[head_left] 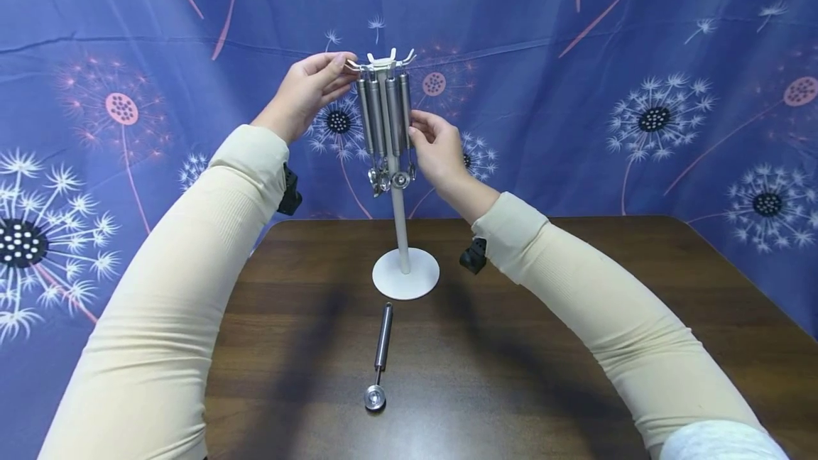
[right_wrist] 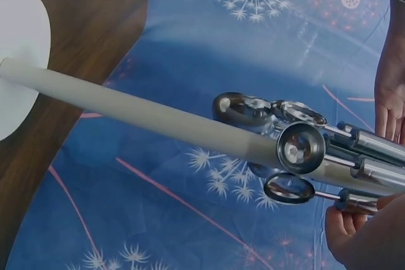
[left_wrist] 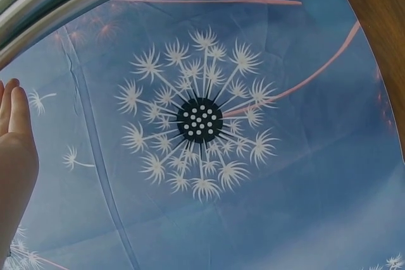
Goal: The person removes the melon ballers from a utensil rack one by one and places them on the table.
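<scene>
Hanging utensils (head_left: 394,116): Shiny metal, round heads down, they dangle from the hooks (head_left: 383,62) of a white stand (head_left: 399,226) at the far side of the wooden surface (head_left: 524,318).
Right hand (head_left: 441,148): Its grip is nearly closed, thumb and fingers pinching the lower handle of the rightmost utensil (head_left: 405,101).
Left hand (head_left: 313,91): Thumb and fingers come close together at the left end of the hooks; from here, I cannot tell whether this grip pinches anything.
Loose utensil (head_left: 384,339): It lies on the near side of the stand, head toward the near edge.
Handling: The metal looks stiff, sturdy, fairly light and slick, likely to swing and clink.
Best hold: Mid-handle seems surest; the slim stand probably wants steadying, since a high tug could tip it.
</scene>
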A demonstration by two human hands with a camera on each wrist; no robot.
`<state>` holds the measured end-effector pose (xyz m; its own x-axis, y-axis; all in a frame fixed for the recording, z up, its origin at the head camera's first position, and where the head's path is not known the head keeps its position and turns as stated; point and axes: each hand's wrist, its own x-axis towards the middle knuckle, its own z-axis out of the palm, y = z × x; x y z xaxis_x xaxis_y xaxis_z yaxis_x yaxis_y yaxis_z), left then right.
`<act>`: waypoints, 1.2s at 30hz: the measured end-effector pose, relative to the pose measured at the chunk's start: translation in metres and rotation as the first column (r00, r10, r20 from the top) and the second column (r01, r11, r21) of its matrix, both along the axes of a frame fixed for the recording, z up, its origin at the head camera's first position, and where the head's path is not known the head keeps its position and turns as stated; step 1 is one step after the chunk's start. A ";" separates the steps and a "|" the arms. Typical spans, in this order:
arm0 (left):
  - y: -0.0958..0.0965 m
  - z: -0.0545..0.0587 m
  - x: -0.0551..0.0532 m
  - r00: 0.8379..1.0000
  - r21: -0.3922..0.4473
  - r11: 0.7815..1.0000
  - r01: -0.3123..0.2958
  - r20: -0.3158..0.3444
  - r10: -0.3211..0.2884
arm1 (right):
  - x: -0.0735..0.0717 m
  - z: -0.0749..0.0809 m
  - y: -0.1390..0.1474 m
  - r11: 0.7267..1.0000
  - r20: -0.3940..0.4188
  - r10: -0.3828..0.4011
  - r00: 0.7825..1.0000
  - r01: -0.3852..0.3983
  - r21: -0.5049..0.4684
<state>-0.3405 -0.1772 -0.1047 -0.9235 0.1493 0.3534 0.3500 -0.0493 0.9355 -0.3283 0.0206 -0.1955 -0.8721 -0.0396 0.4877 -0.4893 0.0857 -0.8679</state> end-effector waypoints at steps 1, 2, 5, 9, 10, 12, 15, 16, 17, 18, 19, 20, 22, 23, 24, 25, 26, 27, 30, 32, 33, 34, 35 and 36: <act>0.000 0.000 0.000 1.000 -0.001 1.000 0.001 0.000 -0.001 | -0.001 0.001 0.000 1.000 -0.007 -0.006 1.000 0.006 -0.001; 0.001 0.000 0.000 1.000 0.000 1.000 0.003 0.000 -0.003 | -0.001 0.001 0.000 1.000 -0.010 -0.011 1.000 0.011 0.001; 0.002 0.000 0.001 1.000 0.009 1.000 0.008 -0.001 -0.008 | -0.001 0.003 0.002 1.000 -0.011 -0.029 1.000 0.029 0.012; 0.002 0.000 0.001 1.000 0.013 1.000 0.009 -0.010 -0.009 | -0.001 0.005 0.006 0.999 -0.006 -0.046 0.999 0.046 0.013; 0.002 -0.001 0.001 1.000 0.011 1.000 0.009 -0.015 -0.009 | -0.001 0.005 0.007 0.999 -0.005 -0.049 0.999 0.049 0.015; 0.003 -0.001 0.000 1.000 0.010 1.000 0.013 -0.022 -0.012 | -0.001 0.006 0.010 0.999 -0.008 -0.051 0.999 0.051 0.011; 0.003 -0.002 0.000 1.000 0.024 0.999 0.024 -0.014 -0.024 | 0.000 0.008 0.015 0.999 -0.002 -0.053 0.999 0.053 0.012; 0.003 -0.002 0.000 1.000 0.023 0.999 0.026 -0.012 -0.025 | 0.000 0.008 0.016 0.999 0.002 -0.053 0.999 0.053 0.009; 0.003 -0.002 0.000 1.000 0.027 0.999 0.028 -0.005 -0.028 | 0.001 0.009 0.017 0.999 0.005 -0.052 0.999 0.052 0.003; 0.003 -0.002 0.000 1.000 0.029 0.999 0.029 -0.002 -0.029 | 0.001 0.009 0.019 0.999 0.009 -0.050 0.999 0.050 -0.001; 0.003 -0.002 0.000 1.000 0.031 0.999 0.031 0.004 -0.031 | 0.002 0.010 0.020 0.999 0.009 -0.051 0.999 0.051 -0.005; 0.003 -0.002 0.001 1.000 0.018 0.999 0.030 0.002 -0.030 | 0.003 0.010 0.020 0.999 0.012 -0.051 0.999 0.051 -0.014; 0.002 -0.001 0.001 1.000 0.006 1.000 0.030 0.005 -0.030 | 0.004 0.011 0.022 0.998 0.018 -0.055 0.998 0.056 -0.026; 0.002 0.000 0.001 0.999 0.006 0.999 0.032 0.006 -0.032 | 0.004 0.011 0.022 0.998 0.023 -0.057 0.998 0.058 -0.027; 0.002 0.000 0.001 0.999 0.000 0.999 0.032 0.003 -0.032 | 0.005 0.011 0.023 0.998 0.029 -0.059 0.998 0.060 -0.028; 0.002 0.000 0.001 0.999 -0.002 1.000 0.031 0.005 -0.031 | 0.006 0.011 0.023 0.998 0.034 -0.063 0.997 0.064 -0.025; 0.002 0.001 0.001 1.000 -0.003 1.000 0.030 0.006 -0.030 | 0.007 0.011 0.024 0.998 0.042 -0.064 0.997 0.065 -0.023; 0.002 0.001 0.001 1.000 0.007 1.000 0.029 0.012 -0.029 | 0.008 0.010 0.024 0.998 0.050 -0.066 0.997 0.067 -0.019; 0.002 0.002 0.001 0.999 0.016 1.000 0.023 0.026 -0.024 | 0.010 0.007 0.026 0.998 0.066 -0.061 0.996 0.062 -0.018; 0.002 0.002 0.001 0.999 0.027 0.999 0.023 0.041 -0.024 | 0.011 0.004 0.027 0.998 0.073 -0.058 0.996 0.060 -0.020; 0.001 0.002 0.001 0.998 0.036 0.999 0.024 0.049 -0.026 | 0.011 0.003 0.027 0.998 0.075 -0.058 0.996 0.060 -0.021; 0.001 0.002 0.001 0.998 0.040 0.999 0.024 0.052 -0.026 | 0.011 0.001 0.027 0.998 0.076 -0.055 0.996 0.057 -0.022; 0.001 0.002 0.001 0.998 0.045 0.999 0.025 0.053 -0.027 | 0.011 0.000 0.028 0.998 0.076 -0.054 0.996 0.055 -0.023; 0.000 0.002 0.001 0.998 0.055 0.998 0.026 0.056 -0.029 | 0.011 -0.001 0.028 0.998 0.079 -0.053 0.995 0.055 -0.027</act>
